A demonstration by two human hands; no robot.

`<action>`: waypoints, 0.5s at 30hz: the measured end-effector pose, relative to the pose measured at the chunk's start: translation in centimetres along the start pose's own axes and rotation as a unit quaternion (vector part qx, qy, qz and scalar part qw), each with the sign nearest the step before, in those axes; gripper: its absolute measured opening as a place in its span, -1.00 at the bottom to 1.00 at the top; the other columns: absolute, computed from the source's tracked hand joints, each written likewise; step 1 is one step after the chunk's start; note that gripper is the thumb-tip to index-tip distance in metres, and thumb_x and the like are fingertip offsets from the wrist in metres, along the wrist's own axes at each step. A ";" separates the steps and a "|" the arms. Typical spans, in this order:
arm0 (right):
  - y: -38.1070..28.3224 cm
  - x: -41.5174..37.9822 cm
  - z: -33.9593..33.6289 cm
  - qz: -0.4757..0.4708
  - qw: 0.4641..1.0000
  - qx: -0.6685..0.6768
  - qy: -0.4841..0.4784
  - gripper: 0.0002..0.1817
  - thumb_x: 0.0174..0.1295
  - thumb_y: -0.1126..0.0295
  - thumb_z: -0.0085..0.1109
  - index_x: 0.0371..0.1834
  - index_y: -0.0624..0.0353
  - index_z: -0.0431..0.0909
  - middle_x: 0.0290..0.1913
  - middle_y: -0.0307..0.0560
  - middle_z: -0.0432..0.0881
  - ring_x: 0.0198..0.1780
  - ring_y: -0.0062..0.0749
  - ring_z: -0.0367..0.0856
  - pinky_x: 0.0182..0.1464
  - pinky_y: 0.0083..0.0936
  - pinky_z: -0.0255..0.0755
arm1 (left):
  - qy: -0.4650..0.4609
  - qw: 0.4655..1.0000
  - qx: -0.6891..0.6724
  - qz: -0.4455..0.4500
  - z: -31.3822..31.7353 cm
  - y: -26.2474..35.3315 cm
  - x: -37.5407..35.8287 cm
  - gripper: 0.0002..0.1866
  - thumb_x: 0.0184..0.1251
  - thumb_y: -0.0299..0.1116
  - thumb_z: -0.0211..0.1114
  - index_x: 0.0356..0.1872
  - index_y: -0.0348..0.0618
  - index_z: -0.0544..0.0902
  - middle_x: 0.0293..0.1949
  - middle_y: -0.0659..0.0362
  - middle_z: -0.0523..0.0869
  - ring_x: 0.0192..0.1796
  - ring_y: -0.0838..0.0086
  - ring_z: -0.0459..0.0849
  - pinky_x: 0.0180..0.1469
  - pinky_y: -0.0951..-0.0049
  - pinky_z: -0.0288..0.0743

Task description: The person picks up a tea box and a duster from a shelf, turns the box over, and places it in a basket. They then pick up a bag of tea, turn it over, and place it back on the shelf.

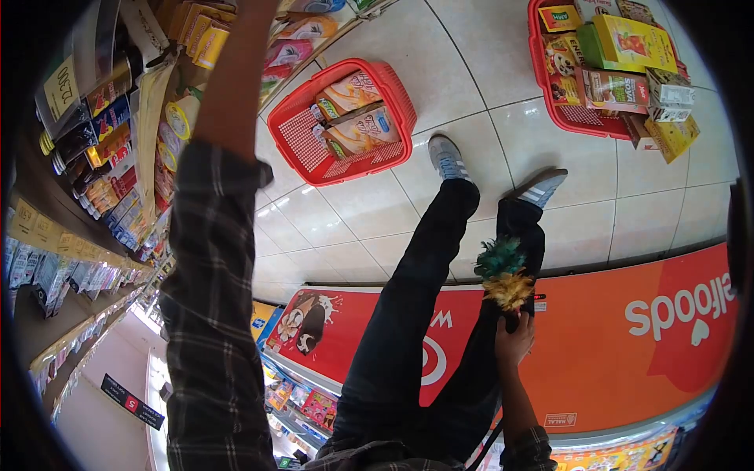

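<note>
A feather duster [505,275] with green and yellow feathers is in my right hand [514,339], whose fingers are wrapped round its dark handle in front of my right leg. My left arm, in a dark plaid sleeve, reaches up past the shelves at the left, and my left hand is beyond the top edge of the view. On the tiled floor stands a red basket [403,106] with two similar packets [361,132] inside.
Shelves of packets and bottles [110,118] line the left side. A second red basket [542,86], heaped with boxes and packets, stands on the floor at the upper right. A red and orange freezer [597,353] is beside my legs. Both my shoes [449,157] are on the floor.
</note>
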State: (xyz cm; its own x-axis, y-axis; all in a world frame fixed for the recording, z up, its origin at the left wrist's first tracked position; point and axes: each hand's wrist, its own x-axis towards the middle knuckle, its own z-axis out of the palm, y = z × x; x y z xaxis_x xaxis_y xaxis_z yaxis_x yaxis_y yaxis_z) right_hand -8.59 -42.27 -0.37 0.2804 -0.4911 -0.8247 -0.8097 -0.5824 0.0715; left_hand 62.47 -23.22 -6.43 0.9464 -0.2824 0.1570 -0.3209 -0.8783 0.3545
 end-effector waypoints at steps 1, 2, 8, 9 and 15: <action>-0.2 0.0 -0.2 0.002 1.000 0.000 -0.003 -0.52 0.08 0.16 0.32 0.00 0.15 0.45 -0.03 0.00 0.48 0.13 0.03 0.45 0.08 -0.01 0.30 | 0.000 0.994 -0.002 0.107 -1.2 0.6 -2.4 0.09 0.22 0.33 0.20 0.56 -0.19 -0.02 0.52 -0.23 0.08 0.57 -0.06 -0.02 0.50 0.05 0.00; -0.4 0.0 -0.3 0.006 1.000 0.001 -0.007 -0.52 0.08 0.16 0.32 0.00 0.15 0.45 -0.02 0.00 0.48 0.13 0.03 0.45 0.08 -0.01 0.30 | -0.001 0.977 -0.004 0.213 -2.3 1.4 -5.1 0.06 0.24 0.32 0.19 0.56 -0.15 -0.02 0.52 -0.23 0.06 0.58 -0.06 -0.04 0.50 0.00 -0.03; -0.6 -0.2 0.1 -0.001 1.000 -0.007 0.012 -0.53 0.08 0.15 0.32 -0.01 0.17 0.45 -0.03 0.01 0.49 0.14 0.04 0.44 0.08 0.00 0.31 | -0.014 0.988 -0.047 0.149 2.7 1.1 -25.4 -0.66 0.15 -0.51 0.21 0.00 -0.08 0.59 -0.04 0.09 0.53 0.04 0.24 0.42 0.08 0.15 0.20; -0.8 0.0 0.1 0.000 1.000 0.000 0.008 -0.53 0.08 0.16 0.32 -0.01 0.17 0.45 -0.03 0.01 0.49 0.14 0.04 0.44 0.09 0.00 0.30 | -0.040 0.994 -0.046 0.095 4.4 -1.0 -28.0 -0.65 0.16 -0.52 0.19 0.01 -0.10 0.58 -0.05 0.07 0.53 0.05 0.21 0.43 0.08 0.12 0.24; -1.6 0.1 -0.5 0.007 1.000 -0.008 0.004 -0.55 0.08 0.17 0.31 -0.03 0.15 0.46 -0.05 0.01 0.50 0.10 0.02 0.45 0.10 -0.04 0.29 | -0.325 0.941 0.067 -0.062 15.2 -14.4 -39.9 -0.22 -0.06 -0.28 0.52 0.22 -0.19 0.32 0.17 -0.07 0.50 0.27 -0.13 0.45 0.23 0.01 0.46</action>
State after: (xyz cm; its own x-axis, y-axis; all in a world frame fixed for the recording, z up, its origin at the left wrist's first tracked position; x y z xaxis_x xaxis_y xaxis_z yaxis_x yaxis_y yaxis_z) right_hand -7.04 -41.75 -0.22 0.2726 -0.5046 -0.8192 -0.8054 -0.5854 0.0926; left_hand 29.86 -5.19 -31.78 0.8141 -0.3120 -0.4898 -0.2395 -0.9487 0.2063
